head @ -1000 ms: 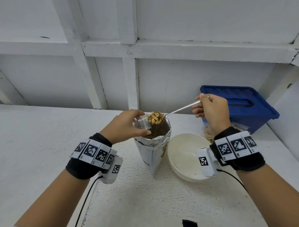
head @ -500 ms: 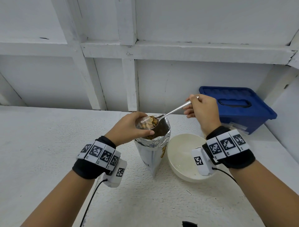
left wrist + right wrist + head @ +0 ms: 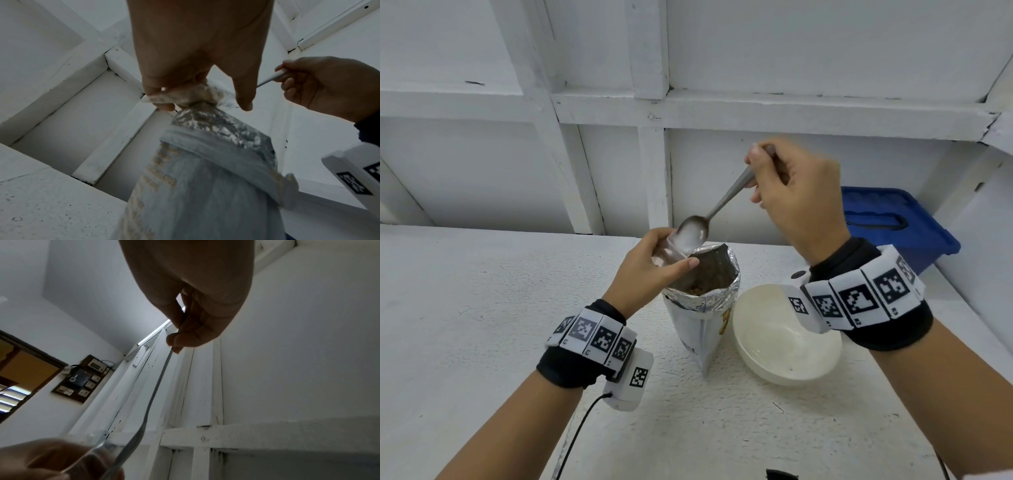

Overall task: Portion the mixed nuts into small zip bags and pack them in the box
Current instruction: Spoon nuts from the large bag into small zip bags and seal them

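Observation:
A silver foil nut pouch (image 3: pixel 702 308) stands open on the white table, with nuts low inside it. My left hand (image 3: pixel 654 263) holds a small clear zip bag (image 3: pixel 671 248) over the pouch's left rim; in the left wrist view the zip bag (image 3: pixel 185 97) holds nuts. My right hand (image 3: pixel 791 192) pinches the handle of a metal spoon (image 3: pixel 717 212). The spoon tilts steeply down, and its bowl, with no nuts in it, sits at the bag's mouth. In the right wrist view the spoon (image 3: pixel 156 391) runs down toward the bag.
A white bowl (image 3: pixel 787 335) with nothing in it sits just right of the pouch. A blue plastic box (image 3: pixel 893 222) with its lid on stands at the back right against the white panelled wall. A black cable runs from my left wrist.
The spoon carried nuts from above the pouch to the zip bag and tipped them in. My right hand rose and the spoon now points steeply down with no nuts in it.

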Demonstrator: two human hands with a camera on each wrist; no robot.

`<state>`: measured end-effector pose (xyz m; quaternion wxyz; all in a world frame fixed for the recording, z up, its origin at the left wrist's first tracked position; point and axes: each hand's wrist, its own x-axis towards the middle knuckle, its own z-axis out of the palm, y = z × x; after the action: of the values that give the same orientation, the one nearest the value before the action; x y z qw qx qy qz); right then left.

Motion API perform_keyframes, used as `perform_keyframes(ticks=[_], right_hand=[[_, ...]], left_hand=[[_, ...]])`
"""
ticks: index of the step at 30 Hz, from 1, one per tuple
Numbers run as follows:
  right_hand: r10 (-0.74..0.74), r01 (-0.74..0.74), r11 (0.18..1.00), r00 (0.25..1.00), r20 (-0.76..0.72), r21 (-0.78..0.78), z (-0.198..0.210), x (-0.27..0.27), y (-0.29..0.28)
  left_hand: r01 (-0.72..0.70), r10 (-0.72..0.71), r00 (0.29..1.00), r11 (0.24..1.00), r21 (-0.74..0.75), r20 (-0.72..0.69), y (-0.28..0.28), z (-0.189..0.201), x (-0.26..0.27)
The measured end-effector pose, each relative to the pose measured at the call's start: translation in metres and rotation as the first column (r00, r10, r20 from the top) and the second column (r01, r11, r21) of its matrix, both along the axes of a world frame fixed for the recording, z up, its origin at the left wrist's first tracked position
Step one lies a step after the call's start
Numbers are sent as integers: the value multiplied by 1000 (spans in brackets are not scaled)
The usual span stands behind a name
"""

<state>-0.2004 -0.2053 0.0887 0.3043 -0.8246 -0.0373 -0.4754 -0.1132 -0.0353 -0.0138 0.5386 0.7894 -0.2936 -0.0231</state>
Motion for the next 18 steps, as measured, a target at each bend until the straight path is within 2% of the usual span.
perform_keyframes(ticks=[3,6,9,13,18], right_hand=[[-59,59,998,998,1,30,-4,-6,-14],[-79,82,997,985,-152,15,-26,-10,-21],[-12,7,1000,938,-346,-17,-59,-8,-12],[36,-59,997,908,-417,-42,-90,4,-4],[26,-83,993,854,-519,-87,-103,11,1]], left_hand=[[3,-4,999,999,-42,-45,7,-2,2],[5,-5,998,1000,-4,-55,12,-3,4],[25,-21,998,998,66,-64,14,-2,5],[62,-51,994,991,117,-98,16,-2,4],[55,-41,992,992,116,-122,16,-2,1]])
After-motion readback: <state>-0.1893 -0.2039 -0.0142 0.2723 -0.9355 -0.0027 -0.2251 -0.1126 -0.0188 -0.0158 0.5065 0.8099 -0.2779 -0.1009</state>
